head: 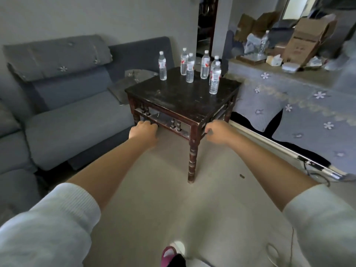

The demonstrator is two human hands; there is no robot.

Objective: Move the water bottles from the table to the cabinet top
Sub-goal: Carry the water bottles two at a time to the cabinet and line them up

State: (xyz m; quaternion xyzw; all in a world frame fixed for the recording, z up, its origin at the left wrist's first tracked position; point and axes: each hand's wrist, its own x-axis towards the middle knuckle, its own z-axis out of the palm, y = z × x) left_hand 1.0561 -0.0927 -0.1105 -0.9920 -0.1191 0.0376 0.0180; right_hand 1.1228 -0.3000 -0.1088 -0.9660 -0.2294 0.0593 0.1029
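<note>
Six water bottles (189, 68) upright at far side of table (179, 101), left hand (143, 130) and right hand (215, 131) curled, empty; bottles likely light, slick, squashy, so grab mid-body.

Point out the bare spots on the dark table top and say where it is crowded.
The table is bare across its whole near half, from the front corner up to the bottles. A smaller bare strip lies along its left edge, below the lone left bottle. The far half is crowded: five bottles cluster there, two nearly touching by the right edge.
</note>
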